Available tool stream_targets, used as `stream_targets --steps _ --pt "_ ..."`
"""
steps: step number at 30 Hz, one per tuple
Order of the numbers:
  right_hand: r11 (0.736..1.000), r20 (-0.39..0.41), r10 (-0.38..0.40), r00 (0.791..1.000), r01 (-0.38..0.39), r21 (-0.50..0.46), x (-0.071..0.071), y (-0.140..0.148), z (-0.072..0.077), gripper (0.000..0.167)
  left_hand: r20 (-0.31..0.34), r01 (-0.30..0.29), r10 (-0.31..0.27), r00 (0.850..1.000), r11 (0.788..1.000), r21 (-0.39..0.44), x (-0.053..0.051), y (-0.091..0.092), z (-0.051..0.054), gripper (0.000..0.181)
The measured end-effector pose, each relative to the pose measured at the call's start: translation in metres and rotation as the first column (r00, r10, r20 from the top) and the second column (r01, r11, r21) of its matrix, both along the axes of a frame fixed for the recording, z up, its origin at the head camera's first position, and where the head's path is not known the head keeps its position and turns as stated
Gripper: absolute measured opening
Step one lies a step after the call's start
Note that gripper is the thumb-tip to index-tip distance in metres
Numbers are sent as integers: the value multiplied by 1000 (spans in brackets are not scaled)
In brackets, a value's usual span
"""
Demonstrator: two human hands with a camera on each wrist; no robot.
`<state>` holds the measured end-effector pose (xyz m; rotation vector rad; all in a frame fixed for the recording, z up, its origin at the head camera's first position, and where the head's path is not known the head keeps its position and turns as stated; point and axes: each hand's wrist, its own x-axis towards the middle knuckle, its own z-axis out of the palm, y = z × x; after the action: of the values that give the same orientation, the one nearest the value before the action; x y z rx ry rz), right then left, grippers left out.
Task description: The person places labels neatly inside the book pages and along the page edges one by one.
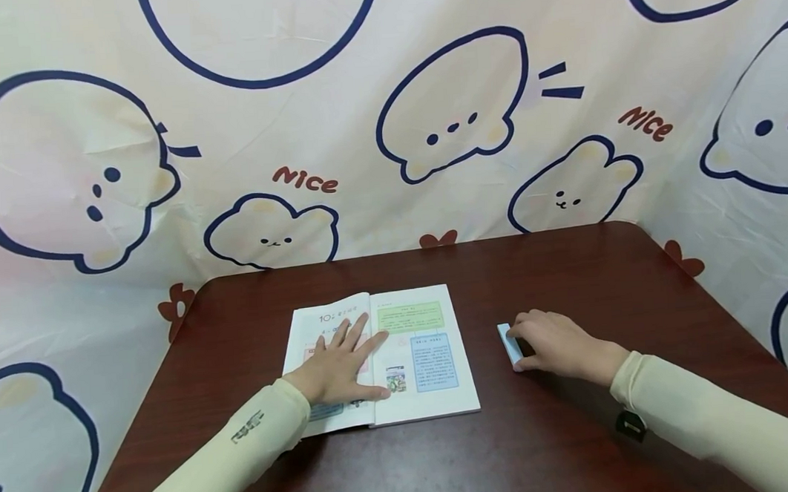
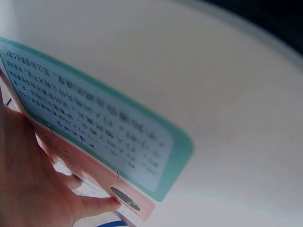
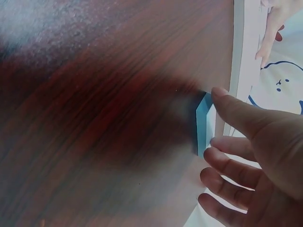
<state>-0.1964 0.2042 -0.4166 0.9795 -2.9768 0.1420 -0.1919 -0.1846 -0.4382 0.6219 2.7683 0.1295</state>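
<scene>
An open book [image 1: 429, 404] with printed, coloured text boxes lies on the table. My left hand [image 1: 339, 369] rests on its left page, fingers spread across the fold and thumb reaching onto the right page. In the left wrist view a page with a green-edged text box [image 2: 94, 109] fills much of the picture, beside the palm. To the right of the book, my right hand [image 1: 562, 341] pinches a small light-blue and white bar [image 1: 509, 346]. The right wrist view has the thumb at one end of the bar and the index finger near the other.
The dark brown wooden table [image 1: 406, 468] has rounded far corners. A cream curtain [image 1: 354, 129] with cartoon outlines hangs behind it and along both sides. A small dark object [image 1: 631, 426] sits on the underside of the right sleeve.
</scene>
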Motion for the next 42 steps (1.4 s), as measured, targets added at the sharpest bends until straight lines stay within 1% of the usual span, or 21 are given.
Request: stream_targets --steps 6,10,12,16,17,22,27,36,40,42 --pt "999 29 50 998 -50 18 -3 -1 5 38 -5 -3 3 1000 1000 -5 0 -1 0 103" --pt "997 68 75 995 -77 21 -7 -1 8 32 -6 -2 2 1000 1000 -5 0 -1 0 104" --pt "996 90 90 992 -92 21 -9 -1 9 25 -6 -3 2 1000 1000 -3 -1 -1 0 104" --pt "995 113 100 989 -102 17 -12 -2 13 6 -1 -5 5 1000 1000 2 -1 -1 1 104" --pt "995 112 101 989 -102 12 -12 -2 14 5 0 -5 5 1000 1000 4 -1 -1 1 104" --pt "996 96 88 991 -87 -9 -12 -2 16 16 2 -3 3 1000 1000 4 -2 -1 1 103" --pt "997 77 77 994 -77 -14 -12 -1 13 14 4 -6 6 1000 1000 0 -1 -2 1 103" --pt "996 38 60 997 -58 -62 -9 0 8 17 1 -10 10 1000 1000 -4 -1 -1 -1 103" --pt "997 -4 58 998 -58 -44 -7 -2 5 14 0 -6 6 1000 1000 -6 0 0 -1 103" --pt "998 -31 59 998 -60 -21 -6 -3 2 17 2 -5 5 1000 1000 -6 0 0 0 103"
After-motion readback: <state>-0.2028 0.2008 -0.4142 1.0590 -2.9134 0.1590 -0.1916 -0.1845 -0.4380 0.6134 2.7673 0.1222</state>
